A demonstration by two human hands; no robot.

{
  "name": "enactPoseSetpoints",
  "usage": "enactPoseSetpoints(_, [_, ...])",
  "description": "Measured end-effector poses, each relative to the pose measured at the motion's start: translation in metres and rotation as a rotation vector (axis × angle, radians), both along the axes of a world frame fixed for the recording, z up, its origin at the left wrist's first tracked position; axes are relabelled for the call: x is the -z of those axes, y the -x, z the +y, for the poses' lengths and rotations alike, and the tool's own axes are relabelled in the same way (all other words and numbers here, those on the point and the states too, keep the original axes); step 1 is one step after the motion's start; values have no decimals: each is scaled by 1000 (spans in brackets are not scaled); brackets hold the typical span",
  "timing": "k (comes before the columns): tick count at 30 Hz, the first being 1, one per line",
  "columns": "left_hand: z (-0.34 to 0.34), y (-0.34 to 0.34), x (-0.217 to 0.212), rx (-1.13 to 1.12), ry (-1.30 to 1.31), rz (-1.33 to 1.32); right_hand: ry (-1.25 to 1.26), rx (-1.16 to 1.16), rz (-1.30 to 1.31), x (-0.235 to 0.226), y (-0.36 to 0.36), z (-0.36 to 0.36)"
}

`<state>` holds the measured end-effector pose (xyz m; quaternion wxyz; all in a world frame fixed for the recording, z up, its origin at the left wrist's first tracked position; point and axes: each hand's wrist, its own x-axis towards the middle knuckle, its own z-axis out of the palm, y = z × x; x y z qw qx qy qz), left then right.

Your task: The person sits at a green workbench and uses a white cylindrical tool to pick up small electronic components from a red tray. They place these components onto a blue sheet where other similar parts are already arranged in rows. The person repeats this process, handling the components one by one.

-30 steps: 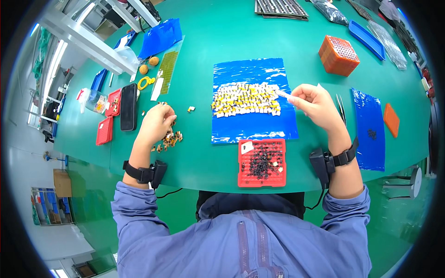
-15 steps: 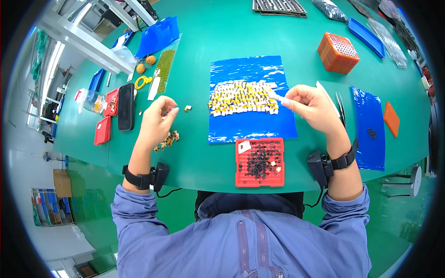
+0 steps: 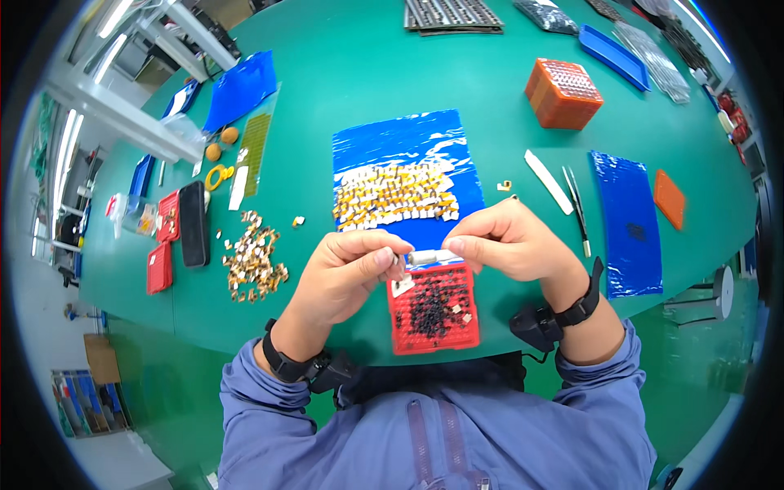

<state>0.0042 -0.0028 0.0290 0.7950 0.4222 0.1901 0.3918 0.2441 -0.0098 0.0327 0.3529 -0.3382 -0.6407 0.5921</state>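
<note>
Both hands are meeting just above the red tray (image 3: 433, 322): the left hand (image 3: 347, 273) is pinching a tiny part, the right hand (image 3: 506, 241) is clamping a white stick (image 3: 430, 257), keeping spills over it.

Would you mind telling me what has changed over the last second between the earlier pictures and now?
The left hand left the loose pile of small tan parts and came in over the red square tray, meeting the right hand. The right hand drew back from the blue sheet with tan parts in rows, keeping the small white stick, which the fingers of both hands now pinch. Everything else on the green table stayed put.
</note>
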Motion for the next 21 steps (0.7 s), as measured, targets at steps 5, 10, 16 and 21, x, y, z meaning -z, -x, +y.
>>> enactPoseSetpoints(5, [6,-8,20,45,48,-138,-42,20,6,0,0,1])
enactPoseSetpoints(10, [3,-8,26,34,30,-54,-104,21,-11,5,0,0])
enactPoseSetpoints(16, [1,-6,27,46,-25,-32,-10,-57,-100,-7,-2,2])
enactPoseSetpoints(21, [-1,-7,28,93,-11,-39,-38,-77,-123,-2,-3,0])
